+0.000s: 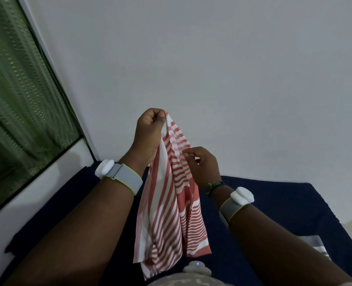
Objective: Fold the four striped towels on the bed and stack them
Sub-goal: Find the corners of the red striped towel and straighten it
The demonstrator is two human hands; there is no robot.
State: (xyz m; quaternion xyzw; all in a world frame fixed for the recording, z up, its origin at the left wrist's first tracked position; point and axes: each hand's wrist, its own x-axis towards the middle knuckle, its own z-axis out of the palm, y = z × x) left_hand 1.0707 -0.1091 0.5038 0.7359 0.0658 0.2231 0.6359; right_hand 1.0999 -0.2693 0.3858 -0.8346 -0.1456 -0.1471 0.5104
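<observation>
We've got the red striped towel (171,203) hanging over the bed (274,203), left hand (150,129) pinching its top corner, right hand (204,166) fingertips pinching an edge lower down.

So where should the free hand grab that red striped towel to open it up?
Take the towel by its top edge, next to the corner the left hand pinches, coming in from the right. The cloth hangs bunched below that corner, so only the upper hem is taut. The right hand is already pinching folds there.
</observation>
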